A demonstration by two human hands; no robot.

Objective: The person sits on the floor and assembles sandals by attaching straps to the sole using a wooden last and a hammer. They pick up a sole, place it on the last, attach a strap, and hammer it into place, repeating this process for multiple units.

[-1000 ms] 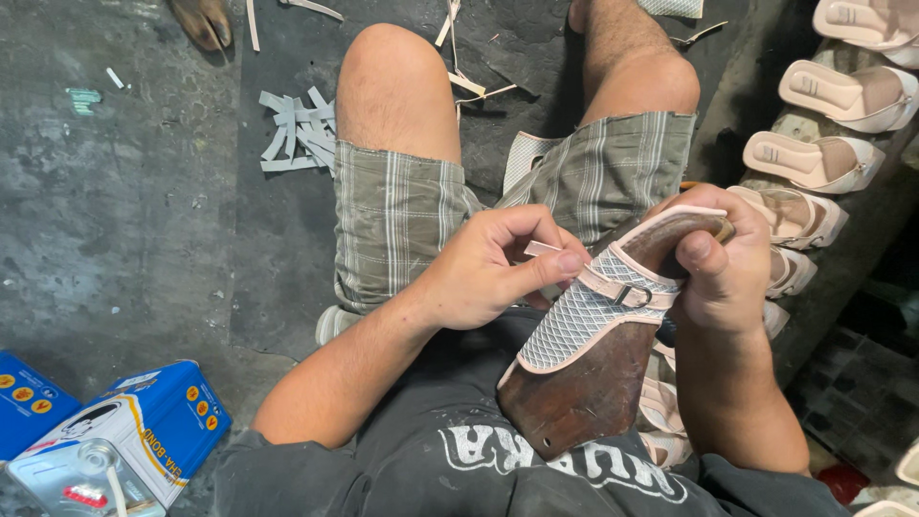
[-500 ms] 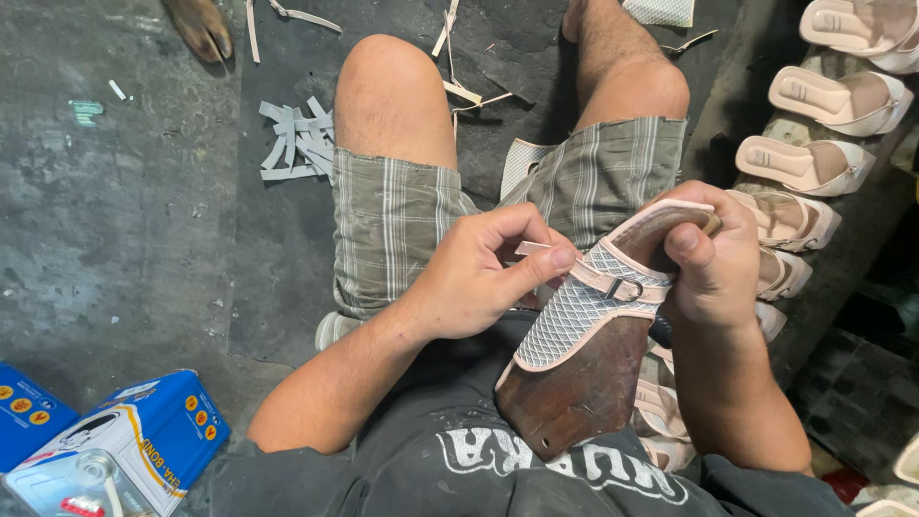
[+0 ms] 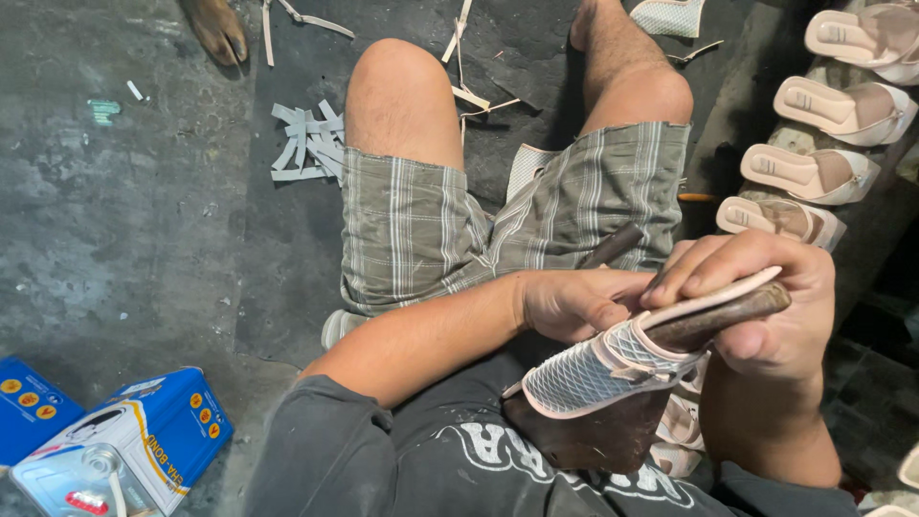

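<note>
1. Head view: the right hand (image 3: 766,306) clamps the sandal (image 3: 613,369) on its wooden last (image 3: 593,436), propped against the belly over the lap.
2. The left hand (image 3: 574,302) is closed on a dark tool (image 3: 613,246) beside the sandal.
3. Risk, I judge: the tool could slip and mark the mesh upper.
4. A blue tin (image 3: 144,440) with orange dots lies lower left on the floor (image 3: 115,239).

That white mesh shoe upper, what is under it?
Under the mesh upper sits a dark wooden shoe form, its toe held by the right hand. The left hand touches the side. The form's middle is covered by mesh.
</note>
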